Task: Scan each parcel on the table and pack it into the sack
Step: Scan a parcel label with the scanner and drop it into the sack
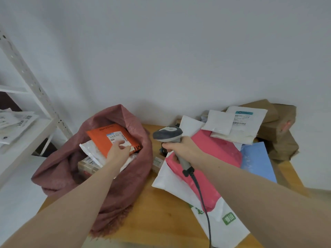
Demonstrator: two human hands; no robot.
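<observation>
While the right hand [180, 149] grips the scanner [169, 136], head pointing left toward the sack [59, 169], handle running down-right, left hand [118, 151] fingers loosely spread on the orange parcel [105, 138] inside, long axis tilted down-right.

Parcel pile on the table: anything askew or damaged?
No damage shows. The white parcel with green print juts over the table's front edge, under the pink parcel; it could slide off.
</observation>
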